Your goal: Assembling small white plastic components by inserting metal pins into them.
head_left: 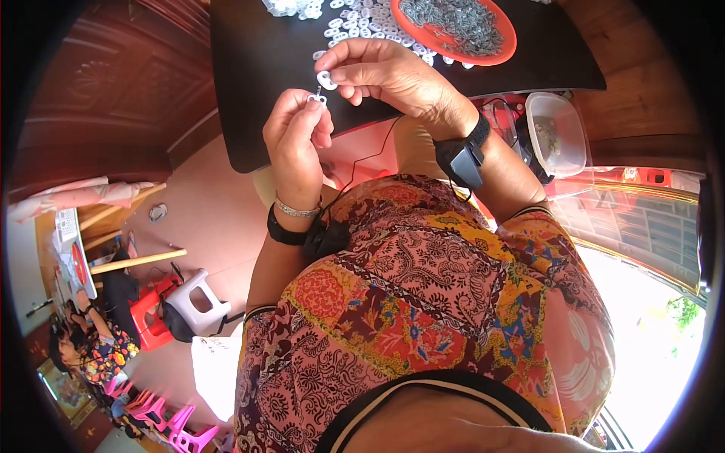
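Observation:
My left hand (pixel 294 140) is closed in a pinch on a small white plastic piece (pixel 320 100). A thin metal pin (pixel 319 90) stands up from that piece. Just above it, my right hand (pixel 393 75) pinches a white oval plastic piece (pixel 326 80) between thumb and forefinger. The two pieces are very close together; I cannot tell whether the pin touches the upper one. Beyond my hands, many loose white two-holed oval pieces (pixel 366 29) lie on the black table (pixel 260 83).
An orange-red plate (pixel 509 41) heaped with small grey metal parts (pixel 457 26) sits at the table's far right. A clear plastic bag (pixel 291 6) lies at the far edge. Right of the table is a translucent tub (pixel 581 140). Stools (pixel 198 302) and another person (pixel 106 355) are at left.

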A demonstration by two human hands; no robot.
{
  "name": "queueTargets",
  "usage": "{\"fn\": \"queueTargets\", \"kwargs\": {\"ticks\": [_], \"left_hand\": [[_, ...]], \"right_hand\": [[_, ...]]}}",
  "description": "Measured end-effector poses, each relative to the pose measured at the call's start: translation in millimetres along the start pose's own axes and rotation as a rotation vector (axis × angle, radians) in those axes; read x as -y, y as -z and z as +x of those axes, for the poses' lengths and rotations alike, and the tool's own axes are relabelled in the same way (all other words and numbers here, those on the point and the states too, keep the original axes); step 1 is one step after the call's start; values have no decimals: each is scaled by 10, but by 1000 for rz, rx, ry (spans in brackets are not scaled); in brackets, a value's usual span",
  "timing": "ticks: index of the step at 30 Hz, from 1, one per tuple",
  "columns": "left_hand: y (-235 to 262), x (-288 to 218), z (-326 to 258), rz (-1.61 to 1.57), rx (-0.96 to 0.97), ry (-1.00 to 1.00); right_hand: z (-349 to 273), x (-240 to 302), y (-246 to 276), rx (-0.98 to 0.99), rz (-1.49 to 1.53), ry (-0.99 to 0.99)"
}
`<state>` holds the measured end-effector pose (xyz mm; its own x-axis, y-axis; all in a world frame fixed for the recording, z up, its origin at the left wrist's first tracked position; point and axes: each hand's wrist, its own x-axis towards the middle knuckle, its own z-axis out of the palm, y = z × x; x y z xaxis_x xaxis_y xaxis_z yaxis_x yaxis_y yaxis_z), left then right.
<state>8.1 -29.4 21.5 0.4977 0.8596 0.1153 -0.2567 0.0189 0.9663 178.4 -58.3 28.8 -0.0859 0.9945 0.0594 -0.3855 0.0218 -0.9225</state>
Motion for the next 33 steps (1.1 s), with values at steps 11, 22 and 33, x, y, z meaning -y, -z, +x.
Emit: {"fn": "queueTargets", "kwargs": {"ticks": [11,22,33], "left_hand": [[-4,54,27,-185,82,-64],[69,64,22,-325,76,48],[56,47,-8,-57,-23,33]], "right_hand": [[-66,-79,-138,-4,-382,107],[-95,-88,-81,35,-358,77],[-25,-169,-25,-173,-138,48]]}}
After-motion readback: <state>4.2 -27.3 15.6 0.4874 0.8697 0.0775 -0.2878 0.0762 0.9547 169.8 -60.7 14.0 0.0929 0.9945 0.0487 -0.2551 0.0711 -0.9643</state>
